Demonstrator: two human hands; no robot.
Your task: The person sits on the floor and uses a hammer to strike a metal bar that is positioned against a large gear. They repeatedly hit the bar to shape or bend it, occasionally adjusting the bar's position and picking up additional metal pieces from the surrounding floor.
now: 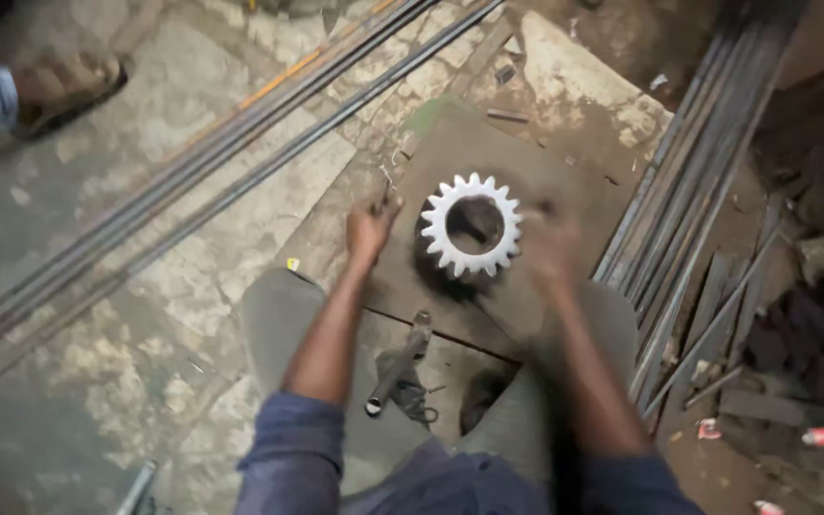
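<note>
Underfoot, a cracked, stained concrete floor [78, 286], crossed from lower left to upper centre by long steel rods [240, 143]. At the right, a second bundle of bars [698, 181] lying steeply, with scrap strips and offcuts scattered beyond. In the middle, a flat rusty steel plate [565, 162] resting on the floor, serving as the work surface. On that plate, between the two hands, a pale toothed gear [472, 225] with a wide round bore, lying flat, its dark shadow spilling toward the knees. Solid metal by the look of it, so likely heavy and wholly stiff, with hard tooth edges that could bite into skin; best taken by the rim across opposite teeth or by hooking through the bore, both hands for a lift. At the gear's left, the left hand [370, 229], fingers closed narrowly around a thin, small object, perhaps a short rod or marker, too blurred to name. At the gear's right, the right hand [550, 250], smeared by motion, close to or touching the toothed rim; whether its fingers are spread or curled cannot be told. Nearer the body, between grey-trousered knees, a dark short tool [398, 367] lying on the floor. Top left, another person's sandalled foot [64, 81]. Lower right, small red-and-white bits of litter [820, 438].
</note>
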